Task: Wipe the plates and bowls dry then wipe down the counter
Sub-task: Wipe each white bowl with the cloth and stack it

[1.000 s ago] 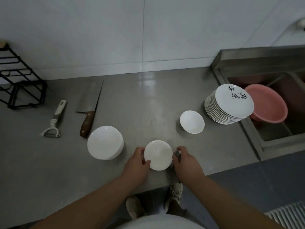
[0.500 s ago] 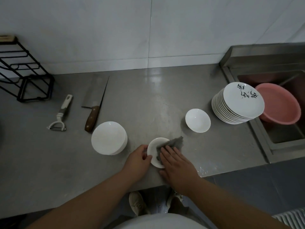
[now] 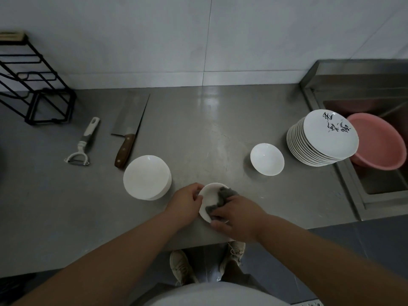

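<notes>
A person's left hand point(image 3: 185, 200) gripped the rim of a small white ceramic bowl point(image 3: 209, 195) at the lower centre of the frame, its fingers point(image 3: 195, 190) curled over the bowl's left edge. The right hand point(image 3: 238, 215) was clenched around a bunched grey cloth point(image 3: 222, 197), which it pressed into the bowl's inside. The bowl sat tipped between the two hands above the front edge of the grey steel bench point(image 3: 198, 129) – whether it touched the surface could not be told.

Just left of the hands stood a short stack of plain white dishes point(image 3: 146, 176). Right of centre, a single white bowl point(image 3: 267, 159) sat upright on its own, and beside it, further right, rose a tall stack of white plates point(image 3: 324, 138), the top one marked with black brush strokes. That stack stood at the bench's right end, next to a steel sink point(image 3: 375, 186) holding a round pink plastic basin point(image 3: 380, 144).

In the left half of the frame lay a steel cleaver with a brown wooden handle point(image 3: 128, 129) and, to its left, a white-handled peeler point(image 3: 83, 143) – both flat on the bench and apart from the dishes. A black wire rack point(image 3: 33, 85) stood at the upper left against the pale tiled wall point(image 3: 154, 40). The person's light-coloured shoes point(image 3: 181, 267) showed below the bench edge.
</notes>
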Demonstrator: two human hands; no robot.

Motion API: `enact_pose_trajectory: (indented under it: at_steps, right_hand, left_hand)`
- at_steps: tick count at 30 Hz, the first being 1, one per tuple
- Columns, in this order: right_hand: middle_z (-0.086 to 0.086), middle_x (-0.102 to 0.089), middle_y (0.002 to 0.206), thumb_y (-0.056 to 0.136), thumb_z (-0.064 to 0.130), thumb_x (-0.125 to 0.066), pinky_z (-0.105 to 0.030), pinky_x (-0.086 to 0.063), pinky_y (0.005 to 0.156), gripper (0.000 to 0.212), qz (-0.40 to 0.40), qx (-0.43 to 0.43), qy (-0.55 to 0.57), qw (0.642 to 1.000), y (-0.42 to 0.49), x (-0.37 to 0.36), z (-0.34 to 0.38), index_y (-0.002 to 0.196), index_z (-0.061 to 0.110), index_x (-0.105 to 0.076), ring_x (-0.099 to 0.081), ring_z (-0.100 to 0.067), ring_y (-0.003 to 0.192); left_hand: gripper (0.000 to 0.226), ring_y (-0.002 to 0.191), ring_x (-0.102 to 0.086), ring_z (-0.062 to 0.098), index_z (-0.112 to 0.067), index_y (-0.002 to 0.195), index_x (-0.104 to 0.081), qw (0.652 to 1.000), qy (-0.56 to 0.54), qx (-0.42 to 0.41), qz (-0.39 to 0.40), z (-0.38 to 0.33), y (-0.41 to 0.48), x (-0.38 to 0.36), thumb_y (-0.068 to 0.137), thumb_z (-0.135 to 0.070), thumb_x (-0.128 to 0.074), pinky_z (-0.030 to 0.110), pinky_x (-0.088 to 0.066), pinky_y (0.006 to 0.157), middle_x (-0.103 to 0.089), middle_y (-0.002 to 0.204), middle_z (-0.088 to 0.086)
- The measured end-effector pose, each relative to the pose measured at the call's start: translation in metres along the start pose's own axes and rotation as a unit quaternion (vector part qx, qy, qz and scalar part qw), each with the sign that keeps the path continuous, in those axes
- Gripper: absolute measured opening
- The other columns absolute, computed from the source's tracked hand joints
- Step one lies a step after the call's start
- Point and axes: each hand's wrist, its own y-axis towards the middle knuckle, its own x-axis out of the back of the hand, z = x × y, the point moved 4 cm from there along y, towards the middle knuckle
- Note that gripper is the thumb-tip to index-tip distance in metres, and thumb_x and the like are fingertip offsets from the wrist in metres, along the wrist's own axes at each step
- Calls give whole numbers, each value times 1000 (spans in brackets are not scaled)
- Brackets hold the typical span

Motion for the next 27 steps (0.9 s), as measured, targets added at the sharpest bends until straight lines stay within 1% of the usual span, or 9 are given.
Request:
enact_pose_trajectory:
  at_steps: [3,6,8,11,15,18,20,23,27]
  right_hand:
    - [8,-55,152,94,74,-27,-46,-13,128,75,23,46,-98,994,-7,-4,-15,148,30,-56,-36,-16,150]
    - [0,-30,169,92,78,-24,-51,-2,128,90,15,34,-129,991,-11,-13,-16,161,21,-36,-13,-21,160]
    - [-4,-34,167,95,76,-27,-47,-8,130,88,-22,-5,-105,994,-13,-21,-7,160,17,-37,-22,-24,158]
    - [-4,-46,160,99,69,-29,-40,-27,124,78,-84,-82,-39,992,-17,-29,14,155,17,-47,-41,-23,148]
    - [1,-65,134,102,62,-32,-36,-49,103,62,-136,-115,44,983,-15,-22,25,135,19,-63,-56,-19,122]
    - [0,-64,132,101,62,-27,-38,-50,100,63,-101,-101,50,989,-10,-11,12,131,19,-61,-56,-21,122]
    - [-2,-53,152,101,63,-25,-39,-42,115,71,-66,-74,6,995,-6,-14,7,148,17,-52,-47,-22,139]
    - [-1,-33,167,103,62,-28,-36,-25,125,73,-39,-53,-22,998,-3,-18,5,161,19,-35,-30,-19,153]
    - [-6,-41,164,100,63,-27,-38,-29,122,76,-72,-76,0,995,-3,-22,9,157,14,-43,-38,-25,150]
  left_hand:
    - [29,99,-64,10,-31,129,-64,1000,22,-19,14,-7,2,0,104,-23,-53,30,-52,94,-70,113,-9]
    - [25,99,-64,12,-30,126,-62,999,23,-19,14,-7,3,-1,104,-24,-51,33,-54,92,-70,112,-6]
    - [21,96,-64,11,-31,120,-62,1000,5,6,-3,-6,2,-4,104,-23,-51,32,-54,88,-69,109,-7]
    - [19,94,-63,12,-30,114,-63,997,-33,50,-48,-5,0,-10,102,-21,-52,35,-57,88,-69,106,-6]
    - [17,95,-63,18,-28,114,-58,990,-64,101,-69,-3,-5,-15,101,-18,-51,39,-59,86,-65,111,-2]
    - [18,89,-66,21,-28,114,-51,994,-36,106,-14,-3,-4,-14,98,-18,-54,42,-61,79,-62,107,-2]
    - [18,89,-64,20,-26,112,-50,997,41,72,7,-9,3,-5,96,-23,-57,33,-55,72,-62,103,-2]
    - [18,95,-63,24,-23,114,-58,992,124,0,-20,-23,17,12,98,-31,-59,33,-50,77,-68,104,0]
    - [10,93,-63,25,-17,98,-68,994,92,31,-52,-22,24,12,98,-23,-60,31,-47,79,-69,96,3]
